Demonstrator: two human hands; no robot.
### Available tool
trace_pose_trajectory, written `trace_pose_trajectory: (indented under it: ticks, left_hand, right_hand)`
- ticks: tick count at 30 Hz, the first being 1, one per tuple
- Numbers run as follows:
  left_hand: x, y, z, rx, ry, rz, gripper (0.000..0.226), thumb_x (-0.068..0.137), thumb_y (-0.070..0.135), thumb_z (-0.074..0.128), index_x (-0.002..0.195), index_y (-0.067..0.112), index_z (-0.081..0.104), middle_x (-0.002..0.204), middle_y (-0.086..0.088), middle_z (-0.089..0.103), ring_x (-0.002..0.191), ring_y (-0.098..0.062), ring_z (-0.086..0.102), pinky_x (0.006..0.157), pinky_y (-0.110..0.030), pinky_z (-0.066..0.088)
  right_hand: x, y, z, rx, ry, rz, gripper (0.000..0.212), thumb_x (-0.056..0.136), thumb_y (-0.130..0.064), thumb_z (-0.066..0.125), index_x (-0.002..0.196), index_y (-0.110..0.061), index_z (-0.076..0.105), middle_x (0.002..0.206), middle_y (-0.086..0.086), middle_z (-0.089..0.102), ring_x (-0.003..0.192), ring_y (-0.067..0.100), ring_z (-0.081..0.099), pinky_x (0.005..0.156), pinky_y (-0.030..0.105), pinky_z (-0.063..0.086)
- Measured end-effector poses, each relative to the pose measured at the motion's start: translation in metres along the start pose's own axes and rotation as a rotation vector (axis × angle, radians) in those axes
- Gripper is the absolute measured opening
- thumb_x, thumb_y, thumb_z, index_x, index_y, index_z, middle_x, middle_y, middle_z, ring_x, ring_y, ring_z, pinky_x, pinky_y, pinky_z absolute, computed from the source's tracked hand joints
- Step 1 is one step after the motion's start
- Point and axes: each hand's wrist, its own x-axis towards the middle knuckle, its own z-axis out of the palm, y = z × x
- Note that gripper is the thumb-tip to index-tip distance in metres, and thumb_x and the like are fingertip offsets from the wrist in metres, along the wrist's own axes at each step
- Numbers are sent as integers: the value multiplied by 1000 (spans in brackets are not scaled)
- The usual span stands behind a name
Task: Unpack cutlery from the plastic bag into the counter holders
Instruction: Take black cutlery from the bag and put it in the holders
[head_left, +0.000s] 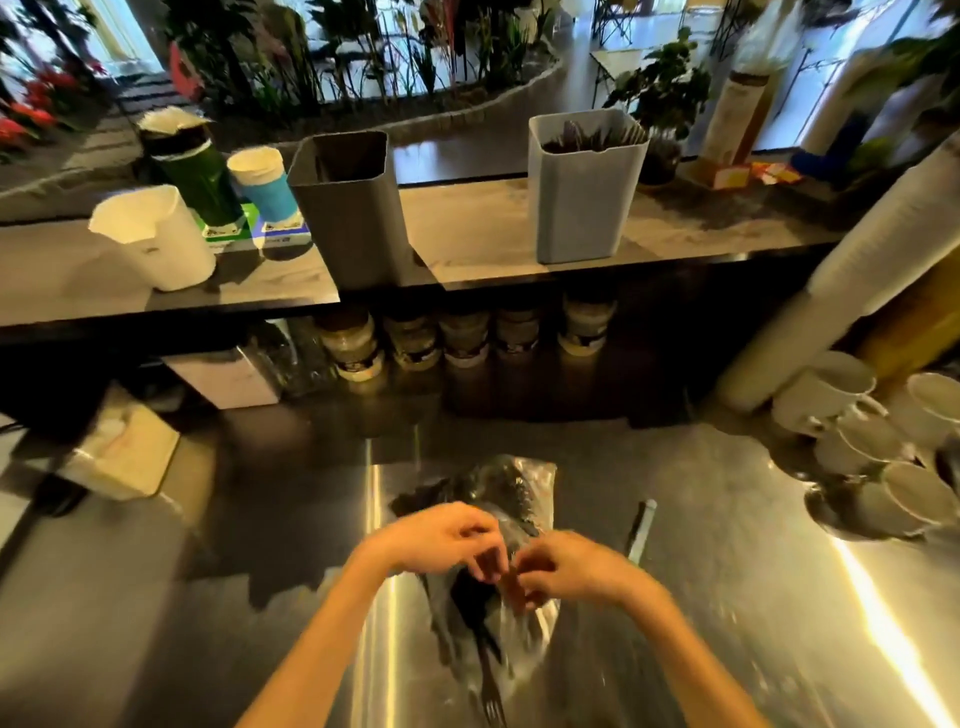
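Both forearms reach in from six o'clock and meet over the clear plastic bag (511, 499), which lies on the steel counter (727, 597) at centre. The left hand (441, 538) and the right hand (563, 569), fingers curled, pinch the bag's film between them. Black cutlery shows inside; a fork (491, 691) pokes out toward six. The dark holder (348, 208) and grey holder (584, 192) stand at twelve on the upper ledge.

Clear plastic bag (511, 493) of black cutlery (470, 597) lying crumpled on steel worktop (727, 571); dark holder (345, 208) and grey holder (584, 192) upright on shelf (467, 244) above.
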Motion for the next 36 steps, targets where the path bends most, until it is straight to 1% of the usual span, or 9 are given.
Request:
trace_pose_trajectory:
  ticks: [4, 9, 12, 15, 20, 24, 26, 31, 36]
  left_hand:
    - [15, -63, 46, 227, 134, -254, 27, 104, 16, 45, 116, 14, 69, 116, -7, 70, 105, -20, 65, 88, -26, 49]
    - [15, -95, 68, 296, 336, -498, 34, 97, 5, 43, 124, 13, 61, 128, -9, 64, 117, -26, 61, 94, -32, 48]
    - [13, -101, 70, 259, 379, -490, 36, 97, 6, 42, 130, 12, 57, 128, -11, 63, 117, -29, 60, 94, -34, 49]
    - [11, -105, 70, 166, 405, -469, 39, 97, 4, 42, 132, 13, 55, 127, -9, 63, 115, -26, 60, 92, -32, 48]
    - [2, -112, 63, 83, 459, -413, 40, 91, 0, 40, 124, 14, 58, 109, -4, 66, 102, -20, 62, 85, -28, 48]
    - [-3, -113, 57, 63, 521, -348, 33, 92, 3, 41, 114, 17, 61, 106, -2, 68, 98, -18, 63, 84, -27, 49]
    - [-4, -113, 55, 54, 540, -308, 30, 92, 4, 40, 108, 17, 61, 104, -3, 69, 96, -19, 64, 85, -31, 50]
    - [-3, -109, 51, 17, 577, -229, 24, 99, 11, 41, 105, 22, 62, 97, -3, 71, 85, -16, 66, 81, -31, 54]
    - [-1, -103, 49, 25, 554, -184, 26, 102, 12, 40, 114, 16, 63, 104, -5, 70, 87, -16, 64, 80, -28, 50]
  right_hand:
    - [21, 20, 68, -6, 44, 190, 23, 96, -27, 62, 117, -16, 63, 108, 3, 67, 100, 17, 65, 77, 27, 48]
    - [40, 28, 105, 69, 263, 313, 42, 94, -35, 68, 126, -9, 59, 124, 7, 66, 116, 22, 63, 87, 28, 48]
    - [57, 23, 120, 198, 299, 364, 40, 91, -42, 69, 111, -7, 65, 106, 8, 69, 96, 21, 66, 77, 27, 52]
    - [68, 10, 128, 379, 371, 400, 45, 88, -40, 75, 117, -6, 67, 107, 6, 68, 90, 13, 59, 58, 17, 43]
    - [74, -2, 138, 401, 456, 407, 40, 86, -27, 78, 118, -5, 69, 116, 12, 73, 104, 20, 68, 71, 18, 42]
    - [75, -1, 132, 316, 435, 364, 34, 94, -21, 65, 126, -9, 67, 122, 12, 71, 110, 24, 68, 90, 25, 52]
    - [72, -2, 124, 269, 388, 365, 32, 98, -21, 59, 126, -7, 66, 119, 13, 72, 105, 25, 70, 90, 30, 55]
    - [63, -1, 101, 150, 357, 390, 36, 104, -26, 52, 131, -3, 59, 132, 15, 62, 122, 29, 59, 99, 33, 46]
    - [60, 7, 91, 151, 363, 410, 29, 106, -22, 44, 118, -2, 60, 121, 19, 66, 112, 32, 64, 95, 37, 51]
